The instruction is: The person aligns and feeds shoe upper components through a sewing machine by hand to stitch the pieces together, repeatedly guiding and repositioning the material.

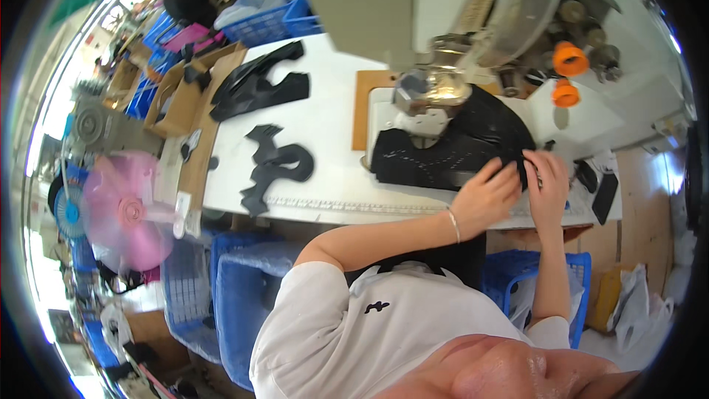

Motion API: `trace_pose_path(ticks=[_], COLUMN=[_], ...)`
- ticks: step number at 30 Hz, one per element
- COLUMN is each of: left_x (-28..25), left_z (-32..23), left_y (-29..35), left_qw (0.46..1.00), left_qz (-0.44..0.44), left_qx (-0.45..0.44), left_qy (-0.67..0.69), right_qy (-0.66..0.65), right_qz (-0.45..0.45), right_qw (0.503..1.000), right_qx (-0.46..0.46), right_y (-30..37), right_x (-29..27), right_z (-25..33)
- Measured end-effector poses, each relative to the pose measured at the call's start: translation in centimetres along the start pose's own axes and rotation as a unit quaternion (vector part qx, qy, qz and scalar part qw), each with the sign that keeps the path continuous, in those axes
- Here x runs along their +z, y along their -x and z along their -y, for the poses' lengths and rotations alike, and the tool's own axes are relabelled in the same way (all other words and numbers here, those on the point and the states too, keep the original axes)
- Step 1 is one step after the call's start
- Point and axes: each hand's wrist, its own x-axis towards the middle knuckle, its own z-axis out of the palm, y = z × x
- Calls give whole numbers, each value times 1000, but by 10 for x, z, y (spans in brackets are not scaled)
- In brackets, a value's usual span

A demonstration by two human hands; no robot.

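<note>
Left hand: the bare left hand (487,198) has bent fingertips on the right part of the work piece; whether its grip pinches it, I cannot tell.
Right hand: the bare right hand (545,186) touches the right edge with curved fingers, near the left; its grip is also not clear to me.
Work piece: the large curved black sheet with white dashed marks (480,133) lies under the shiny metal machine head (443,92).
White table: the smooth white table (336,170) carries, at left, flat dark-grey cut pieces (304,165).
</note>
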Motion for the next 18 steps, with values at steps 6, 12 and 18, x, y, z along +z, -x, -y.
trace_pose_path(ticks=[6,12,18], left_x=[-219,-310,-326], left_z=[13,11,4], left_y=[52,73,92], left_qw=[912,677,605], left_qz=[-281,-210,-220], left_qx=[-151,73,162], left_qy=[257,702,748], right_qy=[96,66,87], right_qz=[153,170,89], right_qw=[982,980,986], right_qx=[-52,-79,-112], right_y=[-85,-117,-120], right_x=[59,81,92], right_z=[-24,-35,-30])
